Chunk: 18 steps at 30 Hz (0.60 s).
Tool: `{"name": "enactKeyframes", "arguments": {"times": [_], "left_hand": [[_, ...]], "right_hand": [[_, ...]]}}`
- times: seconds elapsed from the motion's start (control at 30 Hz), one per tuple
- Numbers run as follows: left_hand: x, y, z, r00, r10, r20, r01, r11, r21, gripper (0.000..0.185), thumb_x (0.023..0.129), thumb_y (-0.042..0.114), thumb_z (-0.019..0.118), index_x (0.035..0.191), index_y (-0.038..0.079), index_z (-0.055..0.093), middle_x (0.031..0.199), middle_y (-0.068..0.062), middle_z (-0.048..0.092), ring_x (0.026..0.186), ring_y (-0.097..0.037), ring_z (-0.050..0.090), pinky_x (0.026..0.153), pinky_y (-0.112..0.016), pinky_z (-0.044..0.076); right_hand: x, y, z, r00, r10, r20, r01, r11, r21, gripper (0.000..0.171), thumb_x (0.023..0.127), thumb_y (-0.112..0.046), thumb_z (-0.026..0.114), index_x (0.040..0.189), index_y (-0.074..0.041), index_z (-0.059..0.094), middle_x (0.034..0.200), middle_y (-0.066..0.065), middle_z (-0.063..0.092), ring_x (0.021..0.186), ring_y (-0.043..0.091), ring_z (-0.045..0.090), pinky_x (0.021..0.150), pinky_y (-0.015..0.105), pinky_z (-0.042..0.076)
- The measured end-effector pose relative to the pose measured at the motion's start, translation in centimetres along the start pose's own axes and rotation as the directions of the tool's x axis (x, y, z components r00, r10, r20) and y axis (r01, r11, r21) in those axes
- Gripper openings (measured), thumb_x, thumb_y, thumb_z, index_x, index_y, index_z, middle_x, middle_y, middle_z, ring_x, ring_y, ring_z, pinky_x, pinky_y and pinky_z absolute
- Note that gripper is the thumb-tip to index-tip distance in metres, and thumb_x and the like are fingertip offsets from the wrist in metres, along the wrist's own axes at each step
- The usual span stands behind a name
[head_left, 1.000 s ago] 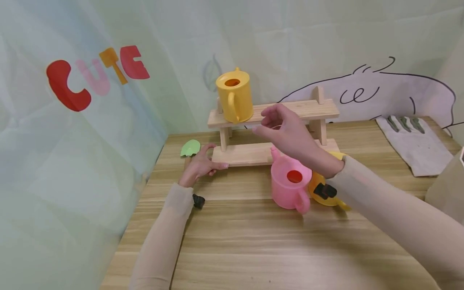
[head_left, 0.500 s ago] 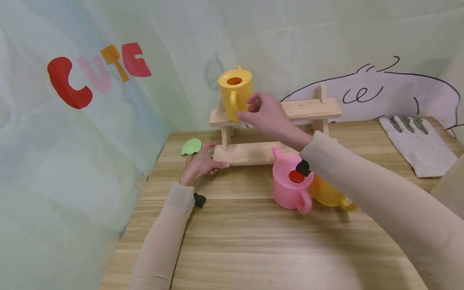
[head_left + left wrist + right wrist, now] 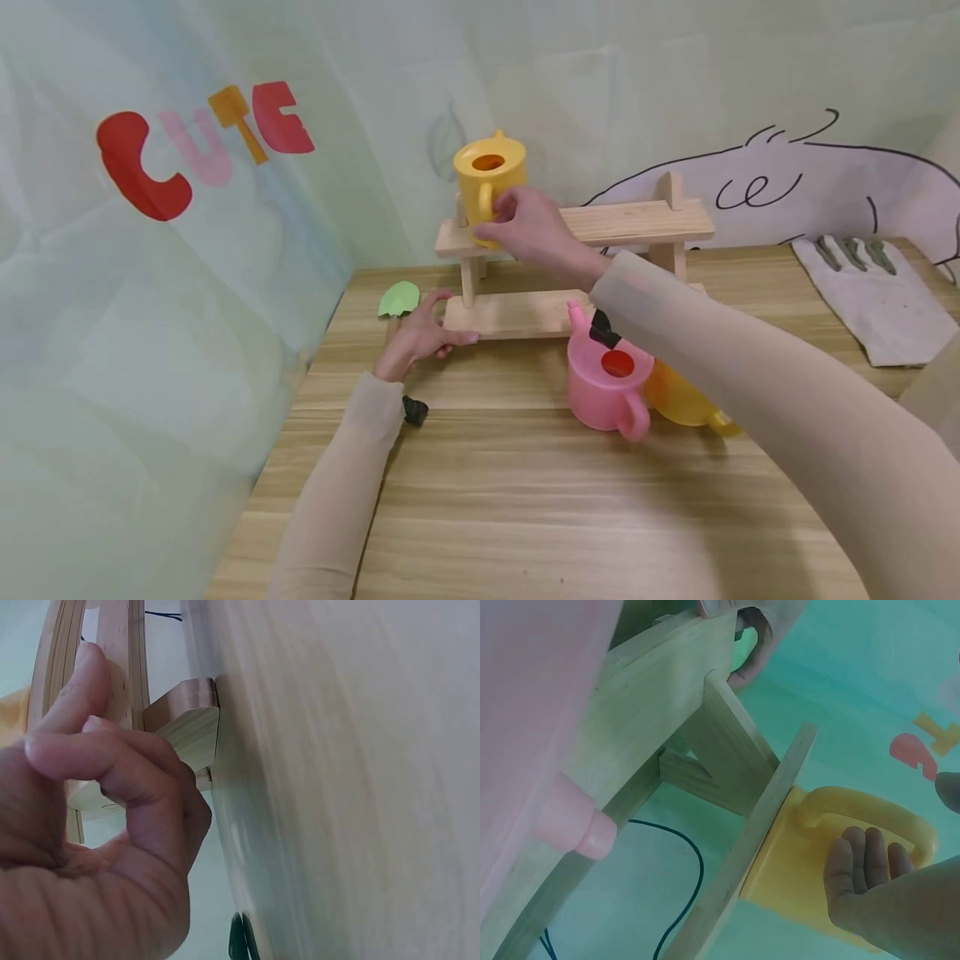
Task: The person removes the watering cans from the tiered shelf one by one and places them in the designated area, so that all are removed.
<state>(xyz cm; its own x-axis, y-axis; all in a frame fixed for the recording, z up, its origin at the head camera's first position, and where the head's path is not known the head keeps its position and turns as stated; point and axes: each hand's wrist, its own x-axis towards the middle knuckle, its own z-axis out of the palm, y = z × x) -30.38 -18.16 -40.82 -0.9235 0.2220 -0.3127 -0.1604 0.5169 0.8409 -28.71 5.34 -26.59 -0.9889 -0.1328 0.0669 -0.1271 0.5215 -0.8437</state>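
The right hand [image 3: 528, 229] is at the yellow can [image 3: 486, 185], which stands upright on the left end of the top shelf of the rack [image 3: 637, 223]. Its fingers [image 3: 862, 862] lie against the can's side just beside the handle [image 3: 870, 821]; whether they curl round the handle cannot be told. The left hand [image 3: 420, 333] rests at the left end of the rack's lower shelf, thumb and curled fingers pinching the board's edge [image 3: 184, 724]. A green leaf [image 3: 397, 298] lies on the table [image 3: 525, 500] just beside that hand. In front of the rack's lower shelf stands a pink can [image 3: 607, 387], with an orange can [image 3: 686, 396] touching it on the right, partly hidden by the right sleeve. A grey-and-white glove [image 3: 870, 300] lies at the far right. On the left curtain the coloured letters [image 3: 202, 146] read "CUTE". A line drawing [image 3: 765, 187] runs along the back wall.
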Motion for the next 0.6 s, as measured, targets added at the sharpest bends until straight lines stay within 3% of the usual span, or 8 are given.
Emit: {"name": "enactKeyframes", "arguments": {"times": [0.13, 0.33, 0.6], "left_hand": [[-0.1, 0.2, 0.0, 1.0, -0.001, 0.001, 0.001, 1.0, -0.009, 0.106, 0.09, 0.018, 0.093, 0.171, 0.018, 0.024, 0.075, -0.002, 0.053, 0.053, -0.009, 0.051, 0.058, -0.023, 0.046], [-0.2, 0.2, 0.0, 1.0, 0.002, -0.003, -0.002, 1.0, -0.002, 0.106, 0.091, 0.019, 0.092, 0.171, 0.018, 0.024, 0.076, -0.002, 0.053, 0.053, -0.009, 0.052, 0.057, -0.023, 0.047], [-0.1, 0.1, 0.0, 1.0, -0.004, -0.002, 0.004, 1.0, -0.004, 0.105, 0.091, 0.019, 0.092, 0.171, 0.019, 0.024, 0.076, -0.002, 0.053, 0.054, -0.009, 0.052, 0.058, -0.023, 0.048]], "right_hand": [[0.5, -0.1, 0.4, 1.0, 0.024, -0.007, -0.024, 1.0, 0.005, 0.044, 0.103, -0.029, 0.075, 0.136, -0.003, 0.062, 0.13, 0.012, 0.067, 0.114, 0.026, 0.062, 0.093, 0.034, 0.054], [1.2, -0.5, 0.8, 0.998, 0.06, -0.007, -0.06, 0.998, 0.021, 0.037, 0.104, -0.029, 0.073, 0.131, -0.004, 0.07, 0.123, 0.009, 0.069, 0.107, 0.024, 0.062, 0.087, 0.031, 0.052], [1.5, -0.6, 1.4, 0.998, 0.054, -0.02, -0.052, 0.994, 0.092, 0.027, 0.106, -0.027, 0.071, 0.119, -0.003, 0.072, 0.113, 0.008, 0.068, 0.101, 0.022, 0.061, 0.086, 0.029, 0.051]]}}
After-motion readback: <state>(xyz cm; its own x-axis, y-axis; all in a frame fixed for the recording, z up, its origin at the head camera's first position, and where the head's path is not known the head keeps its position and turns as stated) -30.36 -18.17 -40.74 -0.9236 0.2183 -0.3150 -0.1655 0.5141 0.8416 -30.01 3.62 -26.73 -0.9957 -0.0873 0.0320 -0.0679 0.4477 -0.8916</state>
